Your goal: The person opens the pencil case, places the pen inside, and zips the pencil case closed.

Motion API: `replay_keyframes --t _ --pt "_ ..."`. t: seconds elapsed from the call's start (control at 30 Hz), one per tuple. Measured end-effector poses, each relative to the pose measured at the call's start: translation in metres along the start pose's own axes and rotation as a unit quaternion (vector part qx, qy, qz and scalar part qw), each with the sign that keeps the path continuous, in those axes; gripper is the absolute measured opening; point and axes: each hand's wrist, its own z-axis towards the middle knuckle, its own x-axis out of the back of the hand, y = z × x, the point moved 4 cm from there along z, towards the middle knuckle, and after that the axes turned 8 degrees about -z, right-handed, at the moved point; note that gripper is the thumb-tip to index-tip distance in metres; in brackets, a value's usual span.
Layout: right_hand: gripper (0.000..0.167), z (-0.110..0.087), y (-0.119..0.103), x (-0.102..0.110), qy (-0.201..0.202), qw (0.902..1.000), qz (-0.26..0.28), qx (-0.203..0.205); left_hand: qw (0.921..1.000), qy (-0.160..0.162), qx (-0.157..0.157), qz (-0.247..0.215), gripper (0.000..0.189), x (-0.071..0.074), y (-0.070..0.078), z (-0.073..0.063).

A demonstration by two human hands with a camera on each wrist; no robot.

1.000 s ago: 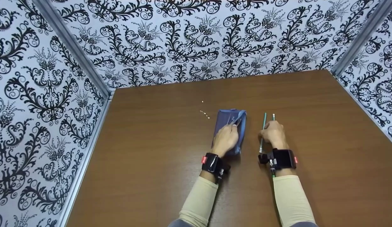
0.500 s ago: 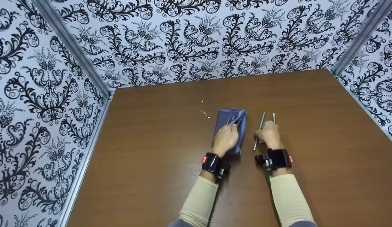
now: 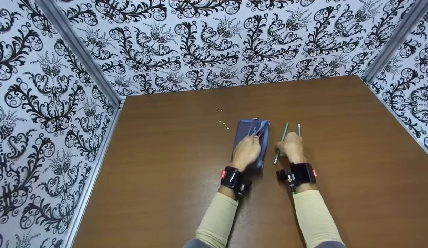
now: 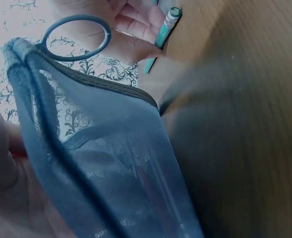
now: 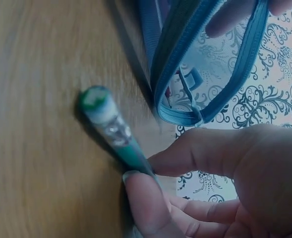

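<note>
In the head view my left hand point(image 3: 246, 151) holds a blue mesh zipper pouch point(image 3: 242, 130), whose zipped edge gapes open in the right wrist view. Some slim items show dimly through the mesh point(image 4: 136, 168). To its right, my right hand point(image 3: 292, 146) pinches a green pencil point(image 3: 285, 131) between thumb and fingers. That pencil's eraser end point(image 5: 103, 106) points toward the wrist, close over the table. A second green pencil point(image 3: 299, 129) lies just beyond the right hand, partly hidden by it. A round pull loop point(image 4: 76, 37) sticks up from the pouch's corner.
The brown wooden table point(image 3: 165, 144) is enclosed by patterned panels point(image 3: 207, 44) at the back and sides. Several small pale specks point(image 3: 223, 123) lie left of the pouch. Each wrist wears a black camera band point(image 3: 303, 173).
My right hand has moved left toward the pouch, bringing the green pencil with it and tilting it. The second pencil stays about where it was. My left hand and the pouch have not visibly moved.
</note>
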Motion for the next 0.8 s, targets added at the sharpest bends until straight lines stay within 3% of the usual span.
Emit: replay_keyframes --t 0.13,0.33,0.47,0.57,0.8 --pt "0.019 0.0015 -0.0011 -0.0017 -0.003 0.9999 -0.015 -0.001 1.0 0.002 0.0 0.0 0.045 0.0007 0.0012 0.0" --pt "0.027 0.0033 0.0008 0.0003 -0.046 0.9986 -0.02 -0.019 1.0 0.004 0.002 -0.004 0.045 0.0013 0.0026 -0.0007" --pt "0.021 0.0019 0.0034 0.0035 -0.09 0.9944 0.042 -0.034 1.0 0.003 0.002 -0.006 0.045 0.0013 0.0022 -0.0005" --pt "0.018 0.0001 0.0042 0.0049 -0.125 0.9856 0.108 -0.037 1.0 0.003 0.005 -0.007 0.045 0.0017 0.0018 -0.0001" --pt "0.031 -0.0028 0.0023 0.0041 -0.168 0.9675 0.185 -0.039 1.0 0.003 0.004 -0.005 0.045 0.0019 0.0018 -0.0003"
